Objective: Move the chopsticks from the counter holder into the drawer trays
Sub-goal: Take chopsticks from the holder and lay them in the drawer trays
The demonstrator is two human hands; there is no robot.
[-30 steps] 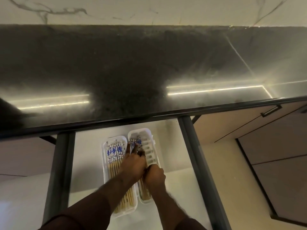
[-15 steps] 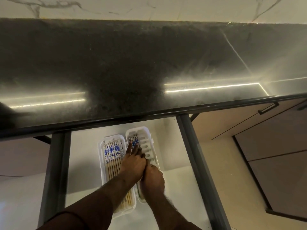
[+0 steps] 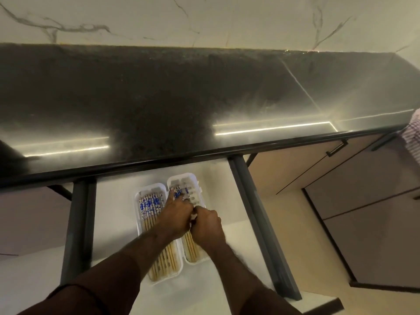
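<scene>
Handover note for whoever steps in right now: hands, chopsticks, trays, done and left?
Left hand: flat over the chopsticks in the right tray, fingers spread.
Right hand: curled beside it on the same bundle; grip unclear.
Left tray: full row of chopsticks, laid flat.
Done: both trays loaded in the open drawer.
Left: settle the right bundle; counter holder not in view.

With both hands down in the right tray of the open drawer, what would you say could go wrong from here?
1. Both hands, left hand and right hand, crowd the right tray, so chopsticks there may end up crossed or skewed rather than parallel.
2. The left forearm lies across the left tray; drawing it back could drag that tray's chopsticks out of line.
3. The trays appear to sit loose on the drawer floor, so a push might slide them.
</scene>
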